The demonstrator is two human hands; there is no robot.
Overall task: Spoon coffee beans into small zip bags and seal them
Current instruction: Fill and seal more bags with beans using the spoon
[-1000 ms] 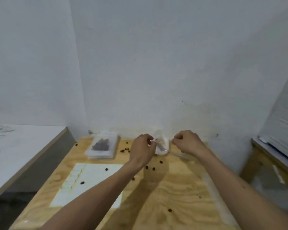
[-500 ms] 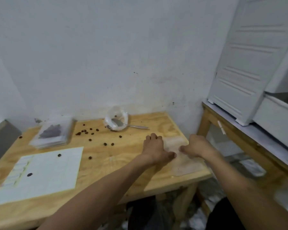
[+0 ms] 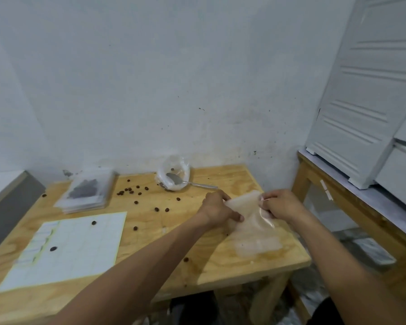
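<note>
An empty clear zip bag is lifted off a flat pile of clear bags at the table's right end. My left hand pinches its left edge and my right hand pinches its right top corner. A metal spoon rests with its bowl inside an open clear plastic bag by the wall. Several loose coffee beans lie scattered over the wooden table. A stack of flat bags holding dark beans sits at the back left.
A white gridded sheet with two beans on it lies at the front left. A white louvred cabinet stands on a wooden bench to the right. A grey-edged white counter is at the far left. The wall is close behind.
The view swung right from the spoon bag to the table's right end. My hands left the spoon in its bag, reached the bag pile, and now lift one bag by its edges.
</note>
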